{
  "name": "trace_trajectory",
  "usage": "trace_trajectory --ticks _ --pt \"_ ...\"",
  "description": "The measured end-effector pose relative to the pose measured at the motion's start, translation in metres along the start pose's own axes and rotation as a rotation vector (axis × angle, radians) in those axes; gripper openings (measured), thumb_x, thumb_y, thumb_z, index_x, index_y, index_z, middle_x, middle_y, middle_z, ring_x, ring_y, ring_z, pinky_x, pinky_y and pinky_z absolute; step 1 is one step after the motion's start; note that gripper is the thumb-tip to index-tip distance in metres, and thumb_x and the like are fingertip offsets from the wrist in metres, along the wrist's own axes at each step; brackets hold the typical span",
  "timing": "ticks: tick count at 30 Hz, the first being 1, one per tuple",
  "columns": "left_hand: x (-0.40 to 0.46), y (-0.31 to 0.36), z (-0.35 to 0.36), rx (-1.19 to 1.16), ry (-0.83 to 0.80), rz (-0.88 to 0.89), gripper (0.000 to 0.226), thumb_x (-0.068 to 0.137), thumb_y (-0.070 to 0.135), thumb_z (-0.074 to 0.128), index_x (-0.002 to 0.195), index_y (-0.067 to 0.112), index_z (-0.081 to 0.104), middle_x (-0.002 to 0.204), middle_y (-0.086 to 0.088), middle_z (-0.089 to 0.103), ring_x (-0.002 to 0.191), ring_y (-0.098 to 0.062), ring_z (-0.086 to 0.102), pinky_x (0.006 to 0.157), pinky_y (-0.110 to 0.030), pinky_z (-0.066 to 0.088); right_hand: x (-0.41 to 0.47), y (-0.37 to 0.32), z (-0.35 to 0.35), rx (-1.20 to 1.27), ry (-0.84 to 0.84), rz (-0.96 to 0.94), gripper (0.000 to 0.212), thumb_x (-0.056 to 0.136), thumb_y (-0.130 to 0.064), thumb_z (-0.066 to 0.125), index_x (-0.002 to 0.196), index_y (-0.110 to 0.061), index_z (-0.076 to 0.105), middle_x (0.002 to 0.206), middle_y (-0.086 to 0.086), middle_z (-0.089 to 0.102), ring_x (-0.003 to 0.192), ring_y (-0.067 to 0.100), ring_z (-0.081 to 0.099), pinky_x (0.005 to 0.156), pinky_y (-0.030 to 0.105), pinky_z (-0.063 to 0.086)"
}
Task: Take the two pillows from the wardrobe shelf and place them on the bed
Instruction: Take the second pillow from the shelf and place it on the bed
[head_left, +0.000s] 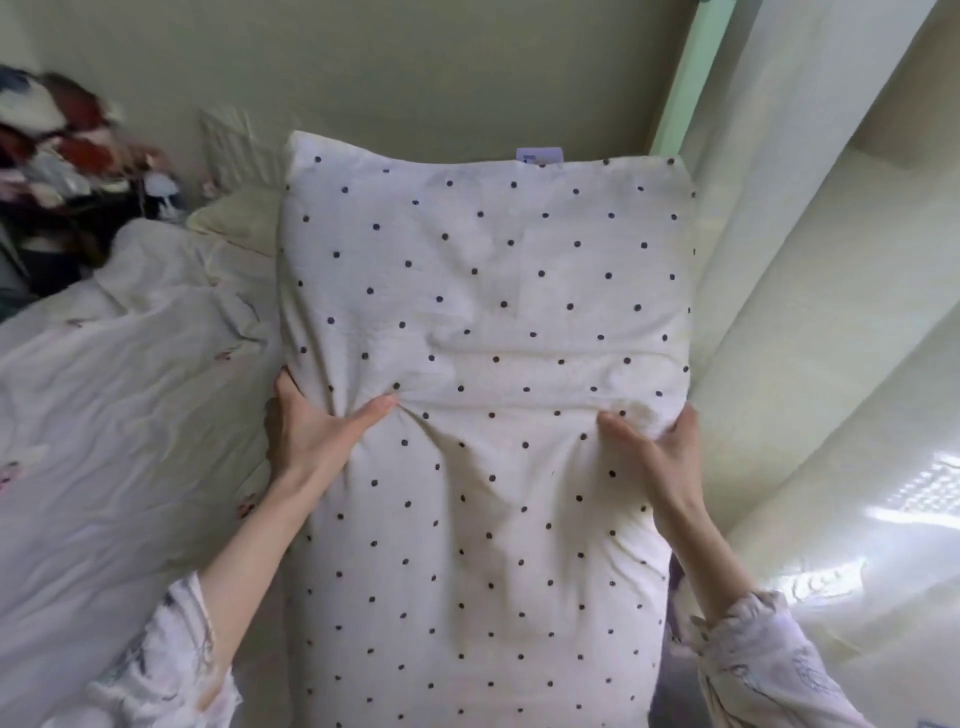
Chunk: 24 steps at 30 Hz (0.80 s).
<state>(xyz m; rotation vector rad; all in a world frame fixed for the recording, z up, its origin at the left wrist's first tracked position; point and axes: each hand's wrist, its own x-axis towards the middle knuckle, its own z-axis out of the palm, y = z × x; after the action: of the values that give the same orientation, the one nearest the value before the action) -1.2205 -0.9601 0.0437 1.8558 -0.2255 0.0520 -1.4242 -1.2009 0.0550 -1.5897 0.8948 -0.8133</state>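
A pale curtain (810, 291) hung at right, a blurred heap of clothes (62, 150) (reds, whites) far left, a plain wall (415, 67) behind.

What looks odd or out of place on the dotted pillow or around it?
The dotted pillow shows a faint yellowish stain near the right hand, and the fabric bunches where the left hand grips it. A small label sticks out at its far edge. The duvet beside it lies rumpled.

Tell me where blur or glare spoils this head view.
Head view: the clutter at upper left is motion-blurred; sunlight glares on the curtain at lower right; the dotted pillow and both hands stay sharp; wide-angle bending shows at the edges.
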Motion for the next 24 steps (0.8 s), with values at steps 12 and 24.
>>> trace_trajectory --ticks 12,24 --pt "0.19 0.006 0.131 0.028 0.033 -0.093 0.129 0.036 0.057 0.081 0.141 0.011 0.022 0.144 -0.011 0.039 0.133 -0.027 0.038 0.11 -0.045 0.032 0.235 0.005 0.092 -0.012 -0.033 0.005 0.066 0.066 -0.038 0.079 0.121 -0.024 0.045 0.119 -0.002 0.058 0.108 0.023 0.057 0.094 0.051 0.047" --pt "0.356 0.025 0.293 0.041 0.078 -0.08 0.118 0.038 0.054 0.082 0.135 0.009 0.033 0.133 -0.013 0.051 0.126 -0.029 0.046 0.103 -0.047 0.041 0.49 0.014 0.147 -0.018 -0.075 -0.022 0.083 0.062 -0.041 0.079 0.131 -0.018 0.04 0.124 0.004 0.055 0.11 0.028 0.056 0.093 0.054 0.048"
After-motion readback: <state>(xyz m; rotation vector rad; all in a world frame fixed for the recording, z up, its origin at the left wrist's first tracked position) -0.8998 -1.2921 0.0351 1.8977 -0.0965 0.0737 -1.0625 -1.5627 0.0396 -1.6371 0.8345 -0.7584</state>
